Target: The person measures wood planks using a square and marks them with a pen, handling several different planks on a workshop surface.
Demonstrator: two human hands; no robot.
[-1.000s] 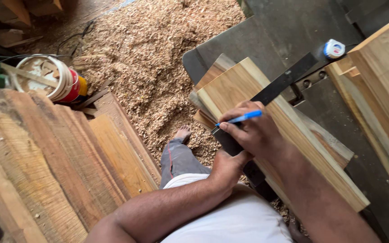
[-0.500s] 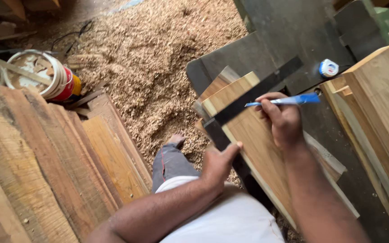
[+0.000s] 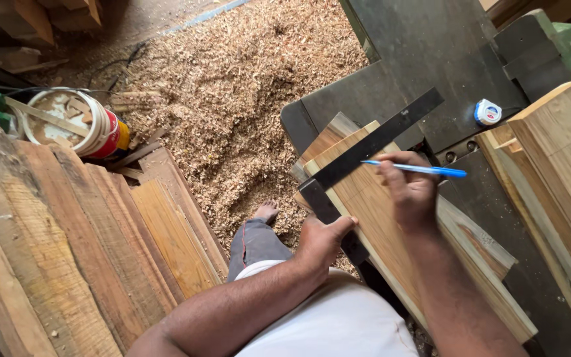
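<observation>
On bench point(image 3: 431, 59), dark metal machine top at upper right, w/ pale wood board point(image 3: 391, 225) lying across its near-left corner, long axis running from top left down to lower right. Black L-shaped square point(image 3: 365, 149) laid on board's far end: long blade pointing up-right toward bench's far side, short leg dropping down along board's left edge. Left hand point(image 3: 318, 239) pressed on short leg at board's near-left edge, thumb over the leg, grip closed on square and edge together. Right hand point(image 3: 412, 192) resting on board just beside blade, grip closed on blue pen point(image 3: 418, 169). Pen near level, long axis left-right, tip at left touching or just off blade's edge (can't tell which), cap end sticking out right past fingers. Small white-and-blue tape measure point(image 3: 488, 112) on bench near far-right, well apart from pen. More boards point(image 3: 563, 158) stacked at bench's right edge. Wood shavings point(image 3: 232, 86) over floor beyond, white bucket point(image 3: 74, 125) at left, rough planks point(image 3: 67, 231) along lower left.
</observation>
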